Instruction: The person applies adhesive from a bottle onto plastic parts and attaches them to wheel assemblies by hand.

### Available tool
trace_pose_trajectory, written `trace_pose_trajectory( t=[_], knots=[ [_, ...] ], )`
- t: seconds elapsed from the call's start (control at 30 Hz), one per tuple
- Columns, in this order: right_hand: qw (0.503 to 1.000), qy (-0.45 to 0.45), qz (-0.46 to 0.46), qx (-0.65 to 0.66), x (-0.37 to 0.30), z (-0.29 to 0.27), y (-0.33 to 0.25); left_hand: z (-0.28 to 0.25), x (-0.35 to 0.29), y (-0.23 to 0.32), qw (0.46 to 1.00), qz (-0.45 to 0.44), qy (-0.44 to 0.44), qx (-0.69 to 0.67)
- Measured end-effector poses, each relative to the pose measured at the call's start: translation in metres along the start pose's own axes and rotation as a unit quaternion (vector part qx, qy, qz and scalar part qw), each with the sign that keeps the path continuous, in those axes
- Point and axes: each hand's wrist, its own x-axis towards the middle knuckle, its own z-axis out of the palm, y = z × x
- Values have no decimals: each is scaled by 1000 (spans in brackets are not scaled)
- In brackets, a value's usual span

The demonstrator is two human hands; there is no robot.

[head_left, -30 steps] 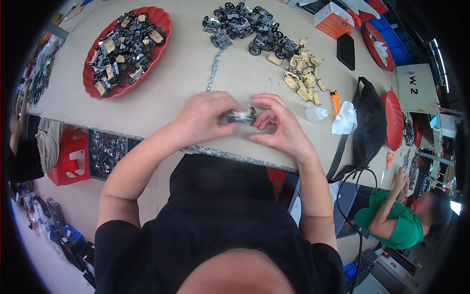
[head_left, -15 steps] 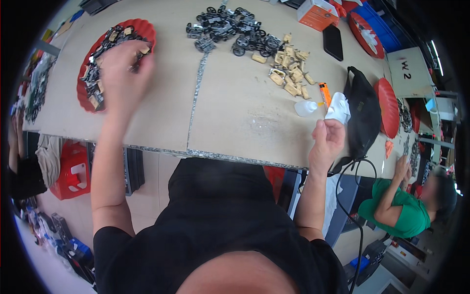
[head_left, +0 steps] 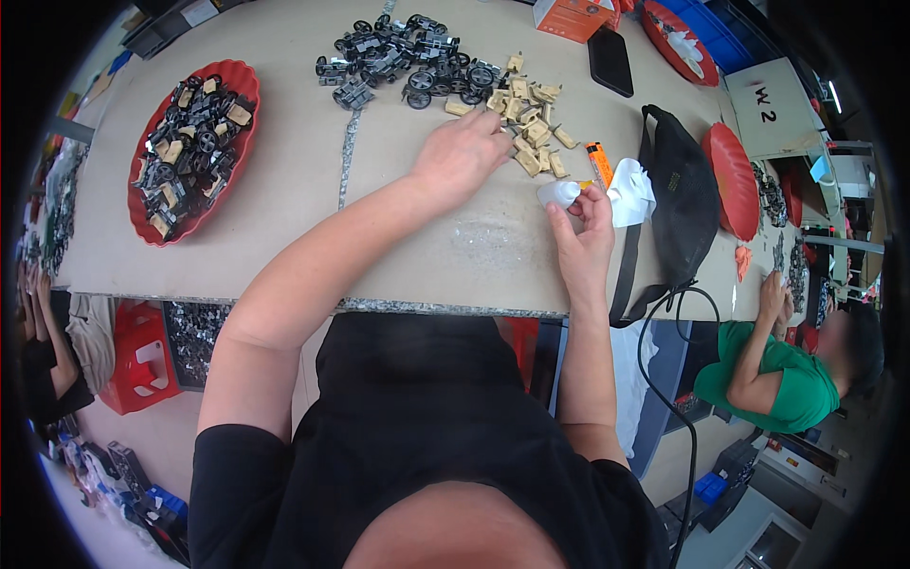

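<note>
Beige table (head_left: pixel 275 180), speckled near edge running across; bare stretch lies near the middle, with red tray (head_left: pixel 245 142) bounding it left and black pouch (head_left: pixel 684 194) right. Wheeled parts (head_left: pixel 403 57) crowd the far side; beige parts (head_left: pixel 537 119) heap just right of them. Left forearm (head_left: pixel 332 254) slants far and right, left hand (head_left: pixel 462 156) palm down, fingers bent at the heap's near-left edge. Right hand (head_left: pixel 588 232) points far, thumb and fingers curled at white bottle (head_left: pixel 557 194), near side of heap. Left fingertips hidden, pinch undeterminable; right fingers cover part of bottle, grip unclear. Orange box (head_left: pixel 573 17) cut off, far right.
</note>
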Motion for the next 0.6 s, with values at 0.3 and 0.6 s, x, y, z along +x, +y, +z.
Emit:
trace_pose_trajectory(
  t=[0.3, 0.6],
  knots=[
    [994, -17, 10, 107, -4, 0, -11, -46, -39, -10, 988, -89, 11, -125],
    [889, -134, 130, 417, -23, 23, -33, -64, -81, 10, 588, -361, 13, -724]
  ],
)
